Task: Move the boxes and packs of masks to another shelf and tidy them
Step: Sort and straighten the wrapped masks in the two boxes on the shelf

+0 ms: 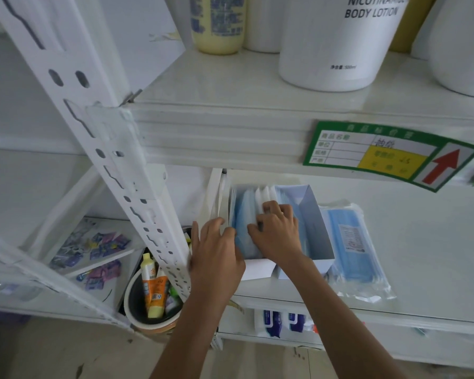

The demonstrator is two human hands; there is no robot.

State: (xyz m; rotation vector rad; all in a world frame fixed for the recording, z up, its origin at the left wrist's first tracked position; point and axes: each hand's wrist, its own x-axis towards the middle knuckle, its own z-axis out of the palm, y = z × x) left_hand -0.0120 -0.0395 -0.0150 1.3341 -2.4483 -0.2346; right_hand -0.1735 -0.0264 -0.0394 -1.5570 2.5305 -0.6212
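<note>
Two open white boxes of blue masks stand side by side on the middle shelf (422, 242). The left box (259, 269) holds blue and white masks (244, 206). My right hand (278, 231) reaches into that box, its fingers curled round a bunch of masks. My left hand (216, 250) rests on the box's left edge, its fingertips touching the masks. The right box (316, 228) stands just right of my right hand. A clear pack of blue masks (353, 242) lies flat beside that box.
White lotion bottles (337, 42) and a yellow bottle (216, 23) stand on the upper shelf. A green price tag (389, 154) hangs on that shelf's front edge. A white perforated upright (115, 160) rises at left. A bucket of tubes (153, 294) and small sachets (99, 250) sit lower left.
</note>
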